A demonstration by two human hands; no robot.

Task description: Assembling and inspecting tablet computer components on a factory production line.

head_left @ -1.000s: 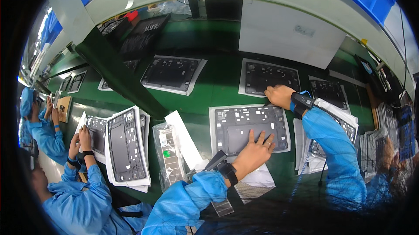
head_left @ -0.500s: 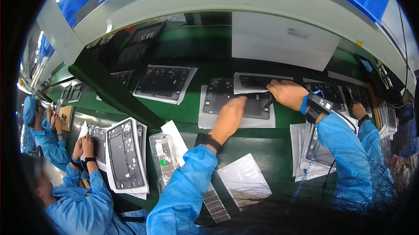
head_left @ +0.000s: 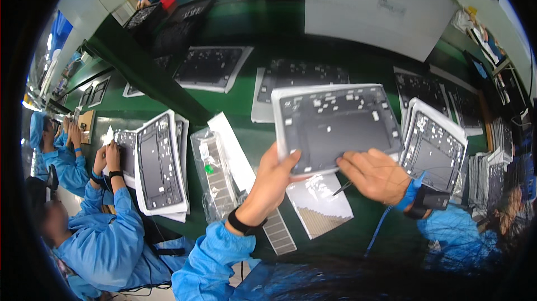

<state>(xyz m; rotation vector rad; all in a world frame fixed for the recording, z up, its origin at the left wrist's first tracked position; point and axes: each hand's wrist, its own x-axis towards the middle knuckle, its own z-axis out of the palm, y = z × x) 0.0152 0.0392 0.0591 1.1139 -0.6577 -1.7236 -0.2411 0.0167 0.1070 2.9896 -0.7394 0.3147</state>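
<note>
A dark grey tablet housing (head_left: 335,127) dotted with small white pieces is raised over the bench on a white sheet, tilted toward me. My left hand (head_left: 270,177) grips its lower left corner, thumb on top. Along the near right edge lies my right hand (head_left: 373,175), closed there with its fingertips on the housing's face. From under that hand a thin dark pointed tool (head_left: 342,188) sticks out; its other end is hidden, so its kind is unclear. Behind the raised housing, another tablet housing (head_left: 302,71) rests on white sheeting, partly covered.
Stacked housings (head_left: 433,153) lie at right, more (head_left: 210,66) at the back left. A printed sheet (head_left: 321,211), a label strip (head_left: 278,234) and a clear bag (head_left: 212,175) are nearer. A green post (head_left: 148,88) slants across; a co-worker (head_left: 114,239) sits at left.
A housing has come up off the one behind it and toward me, now in both my hands. My left hand moved from the rear housing to the raised one's corner. The view has tipped downward.
</note>
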